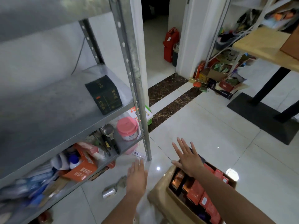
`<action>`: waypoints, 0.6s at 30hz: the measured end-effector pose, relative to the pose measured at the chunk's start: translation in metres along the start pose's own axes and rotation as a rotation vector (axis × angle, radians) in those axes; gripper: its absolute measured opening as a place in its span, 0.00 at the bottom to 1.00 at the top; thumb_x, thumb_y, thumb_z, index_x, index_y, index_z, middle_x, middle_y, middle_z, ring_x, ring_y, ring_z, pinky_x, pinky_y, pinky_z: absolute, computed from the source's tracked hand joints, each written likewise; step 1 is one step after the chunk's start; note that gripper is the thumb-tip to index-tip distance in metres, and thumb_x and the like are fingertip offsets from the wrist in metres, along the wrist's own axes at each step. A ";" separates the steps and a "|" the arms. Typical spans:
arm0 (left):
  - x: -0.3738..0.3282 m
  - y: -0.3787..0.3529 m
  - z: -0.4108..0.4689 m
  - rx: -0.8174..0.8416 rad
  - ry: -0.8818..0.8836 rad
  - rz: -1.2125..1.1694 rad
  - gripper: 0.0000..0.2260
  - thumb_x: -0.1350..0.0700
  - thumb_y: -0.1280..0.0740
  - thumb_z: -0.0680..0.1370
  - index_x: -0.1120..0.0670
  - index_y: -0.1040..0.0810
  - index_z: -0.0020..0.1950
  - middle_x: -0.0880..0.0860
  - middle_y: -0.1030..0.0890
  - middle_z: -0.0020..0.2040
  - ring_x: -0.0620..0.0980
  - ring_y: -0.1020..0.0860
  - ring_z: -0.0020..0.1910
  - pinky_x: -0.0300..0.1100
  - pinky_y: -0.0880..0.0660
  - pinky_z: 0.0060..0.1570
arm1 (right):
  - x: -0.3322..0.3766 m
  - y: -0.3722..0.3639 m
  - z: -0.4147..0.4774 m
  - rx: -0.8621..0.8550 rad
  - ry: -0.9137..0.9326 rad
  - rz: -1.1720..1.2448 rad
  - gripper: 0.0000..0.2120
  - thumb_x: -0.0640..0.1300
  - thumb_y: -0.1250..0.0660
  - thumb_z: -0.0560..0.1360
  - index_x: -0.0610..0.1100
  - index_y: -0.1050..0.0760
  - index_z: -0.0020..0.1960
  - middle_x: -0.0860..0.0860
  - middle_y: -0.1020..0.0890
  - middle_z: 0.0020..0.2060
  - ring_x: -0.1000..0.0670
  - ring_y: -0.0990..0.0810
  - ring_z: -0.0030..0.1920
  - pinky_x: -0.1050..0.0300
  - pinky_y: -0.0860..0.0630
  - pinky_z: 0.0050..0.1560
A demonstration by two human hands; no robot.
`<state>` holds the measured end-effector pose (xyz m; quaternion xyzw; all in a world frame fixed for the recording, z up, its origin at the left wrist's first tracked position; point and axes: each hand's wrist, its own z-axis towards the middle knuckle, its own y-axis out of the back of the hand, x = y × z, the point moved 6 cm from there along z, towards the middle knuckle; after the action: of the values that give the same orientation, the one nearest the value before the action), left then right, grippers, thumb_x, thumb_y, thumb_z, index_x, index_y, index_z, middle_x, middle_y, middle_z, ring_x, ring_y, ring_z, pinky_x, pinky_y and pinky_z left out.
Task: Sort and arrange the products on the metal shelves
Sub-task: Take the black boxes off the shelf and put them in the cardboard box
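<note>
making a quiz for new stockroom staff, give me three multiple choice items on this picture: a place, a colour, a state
1. Where is the dark green box? A) on the floor B) on a metal shelf C) on the wooden table
2. What colour is the lid of the jar? A) blue B) pink C) green
3. How is the right hand above the cardboard box? A) gripping a packet B) fisted C) open, fingers spread
Answers: 1 B, it sits on the grey shelf board; 2 B, the cap is pink; 3 C, its straight fingers hold nothing.
</note>
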<state>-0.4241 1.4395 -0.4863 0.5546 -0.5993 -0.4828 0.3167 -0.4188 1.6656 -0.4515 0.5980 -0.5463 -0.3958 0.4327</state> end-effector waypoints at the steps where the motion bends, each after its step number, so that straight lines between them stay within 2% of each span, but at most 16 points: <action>1: 0.018 0.027 -0.005 -0.086 0.025 0.021 0.25 0.49 0.50 0.85 0.54 0.53 0.80 0.55 0.48 0.80 0.52 0.48 0.79 0.47 0.48 0.77 | 0.015 0.027 0.005 -0.073 0.050 0.002 0.40 0.68 0.73 0.74 0.47 0.56 0.79 0.44 0.56 0.78 0.40 0.54 0.78 0.45 0.70 0.71; 2: 0.034 0.057 -0.010 -0.173 0.038 0.062 0.27 0.49 0.48 0.84 0.55 0.54 0.80 0.55 0.48 0.80 0.53 0.49 0.79 0.47 0.49 0.77 | 0.031 0.057 0.012 -0.159 0.099 -0.002 0.40 0.67 0.70 0.77 0.47 0.48 0.79 0.44 0.48 0.78 0.41 0.46 0.78 0.44 0.65 0.73; 3: 0.048 0.090 -0.016 -0.271 0.046 0.096 0.29 0.49 0.45 0.84 0.56 0.55 0.80 0.57 0.49 0.80 0.54 0.49 0.79 0.49 0.49 0.77 | 0.048 0.086 0.021 -0.226 0.152 0.003 0.38 0.67 0.67 0.78 0.47 0.46 0.79 0.44 0.45 0.78 0.43 0.45 0.78 0.44 0.64 0.75; 4: 0.060 0.123 -0.023 -0.378 0.045 0.094 0.30 0.49 0.44 0.83 0.58 0.53 0.79 0.58 0.48 0.80 0.55 0.48 0.79 0.51 0.48 0.77 | 0.066 0.112 0.031 -0.249 0.202 0.027 0.36 0.67 0.64 0.78 0.49 0.51 0.80 0.45 0.49 0.79 0.45 0.50 0.79 0.44 0.65 0.77; 6: 0.086 0.183 -0.039 -0.593 0.060 0.035 0.26 0.48 0.47 0.82 0.60 0.41 0.77 0.61 0.40 0.77 0.60 0.41 0.76 0.57 0.42 0.74 | 0.100 0.160 0.051 -0.334 0.266 0.084 0.36 0.68 0.56 0.79 0.52 0.59 0.80 0.47 0.57 0.79 0.47 0.60 0.79 0.47 0.68 0.75; 7: 0.102 0.208 -0.047 -0.651 0.088 -0.017 0.27 0.47 0.50 0.81 0.60 0.40 0.77 0.62 0.41 0.78 0.61 0.42 0.77 0.58 0.45 0.74 | 0.114 0.182 0.060 -0.400 0.278 0.093 0.36 0.68 0.53 0.79 0.52 0.61 0.80 0.46 0.59 0.79 0.47 0.63 0.78 0.47 0.68 0.75; 9: 0.134 0.243 -0.053 -0.609 0.179 -0.084 0.30 0.42 0.52 0.81 0.57 0.49 0.80 0.58 0.53 0.80 0.59 0.54 0.79 0.53 0.59 0.76 | 0.141 0.219 0.074 -0.467 0.259 0.088 0.38 0.67 0.51 0.79 0.53 0.65 0.79 0.45 0.64 0.78 0.47 0.67 0.77 0.47 0.66 0.75; 10: 0.152 0.254 -0.054 -0.608 0.239 -0.041 0.31 0.41 0.52 0.81 0.55 0.54 0.80 0.56 0.58 0.80 0.57 0.58 0.79 0.51 0.63 0.75 | 0.152 0.234 0.079 -0.474 0.240 0.104 0.39 0.67 0.49 0.79 0.54 0.68 0.78 0.45 0.65 0.78 0.45 0.67 0.77 0.46 0.65 0.75; 13: 0.197 0.278 -0.063 -0.639 0.388 0.054 0.33 0.38 0.52 0.82 0.53 0.60 0.80 0.54 0.63 0.79 0.57 0.62 0.78 0.51 0.62 0.76 | 0.175 0.258 0.095 -0.463 0.173 0.189 0.43 0.67 0.43 0.77 0.55 0.68 0.78 0.44 0.66 0.78 0.42 0.65 0.78 0.44 0.64 0.75; 15: 0.216 0.281 -0.071 -0.629 0.425 0.056 0.34 0.36 0.56 0.80 0.52 0.61 0.79 0.54 0.64 0.79 0.57 0.62 0.78 0.52 0.62 0.76 | 0.186 0.263 0.106 -0.412 0.137 0.205 0.47 0.67 0.40 0.75 0.54 0.68 0.78 0.44 0.67 0.77 0.41 0.65 0.78 0.42 0.63 0.76; 18: 0.242 0.275 -0.072 -0.592 0.451 0.049 0.34 0.35 0.60 0.78 0.50 0.65 0.79 0.52 0.70 0.75 0.56 0.66 0.77 0.52 0.63 0.76 | 0.195 0.269 0.125 -0.357 0.051 0.218 0.53 0.69 0.35 0.71 0.52 0.69 0.78 0.42 0.66 0.77 0.40 0.64 0.78 0.41 0.60 0.76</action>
<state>-0.5010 1.1662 -0.2444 0.5167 -0.3619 -0.4931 0.5991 -0.6028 1.4528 -0.2347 0.4591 -0.5178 -0.4218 0.5859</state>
